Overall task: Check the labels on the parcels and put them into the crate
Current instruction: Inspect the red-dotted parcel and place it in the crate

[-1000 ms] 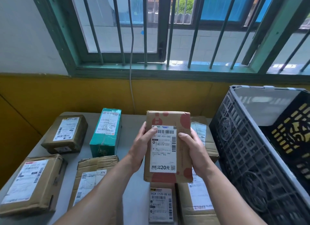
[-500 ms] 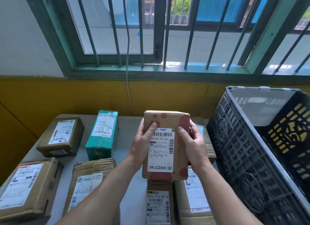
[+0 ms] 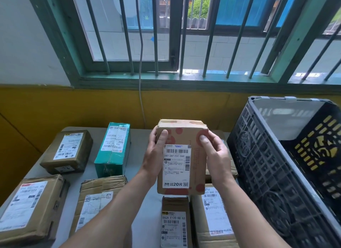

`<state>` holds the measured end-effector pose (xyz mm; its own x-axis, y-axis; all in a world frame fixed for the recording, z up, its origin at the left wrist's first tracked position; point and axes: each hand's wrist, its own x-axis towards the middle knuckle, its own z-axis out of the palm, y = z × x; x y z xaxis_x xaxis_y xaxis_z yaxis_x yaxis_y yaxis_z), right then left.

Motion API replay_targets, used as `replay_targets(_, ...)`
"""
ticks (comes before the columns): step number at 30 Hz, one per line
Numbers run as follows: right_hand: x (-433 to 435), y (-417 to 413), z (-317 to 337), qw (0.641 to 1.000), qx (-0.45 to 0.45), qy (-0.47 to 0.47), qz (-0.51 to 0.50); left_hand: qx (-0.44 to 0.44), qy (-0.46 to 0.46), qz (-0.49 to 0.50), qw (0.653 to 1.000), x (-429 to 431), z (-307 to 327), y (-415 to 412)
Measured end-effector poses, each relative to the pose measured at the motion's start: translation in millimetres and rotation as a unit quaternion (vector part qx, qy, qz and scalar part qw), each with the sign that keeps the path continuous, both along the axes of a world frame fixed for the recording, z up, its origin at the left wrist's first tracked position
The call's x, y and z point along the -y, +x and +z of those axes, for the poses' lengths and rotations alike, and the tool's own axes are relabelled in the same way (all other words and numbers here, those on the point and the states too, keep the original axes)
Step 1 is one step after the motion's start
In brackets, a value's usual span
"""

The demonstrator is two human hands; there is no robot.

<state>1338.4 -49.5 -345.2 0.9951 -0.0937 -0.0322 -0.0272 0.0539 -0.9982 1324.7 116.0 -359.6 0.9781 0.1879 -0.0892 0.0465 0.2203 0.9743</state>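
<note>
Both hands have slid up the box since the earlier frames, so the thumbs that lay across the label then are now above it. The left hand (image 3: 156, 155) and the right hand (image 3: 215, 155) clasp the spotted cardboard box (image 3: 198, 166) by its two long sides, fingers curled round behind and a thumb pressed on the front near each upper corner. The box is off the table (image 3: 138, 142), upright and facing the person, over the near middle of it. Its white label (image 3: 176, 166) is fully uncovered, barcode and number plain to read, so the check looks to be under way or about finished, and the move to the crate (image 3: 258, 155) would come next.

That dark slatted crate stands just to the right, with its near wall rising well above the parcels. The box probably has to go up and over the rim, not straight across. How much is already inside cannot be told.

Waiting on the table are a green parcel (image 3: 112, 149), a brown parcel (image 3: 68, 151) at the back left, a large parcel (image 3: 31, 209) at the front left, a crumpled parcel (image 3: 97, 201), and a narrow parcel (image 3: 175, 222) below the box with a wide parcel (image 3: 214, 216) beside it.
</note>
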Motion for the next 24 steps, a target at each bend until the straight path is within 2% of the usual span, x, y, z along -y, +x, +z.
replay_targets(7,-1,-4,-2,1.000,-0.018,0.010,-0.004,0.004,-0.003,-0.002,1.000,-4,5,-4)
replay_targets(13,-2,-7,8,1.000,-0.018,0.013,0.014,0.002,0.026,0.034,0.999,-4,5,-7)
replay_targets(24,-1,-4,12,0.998,-0.021,-0.006,0.057,0.026,0.022,0.019,0.999,-5,5,-7)
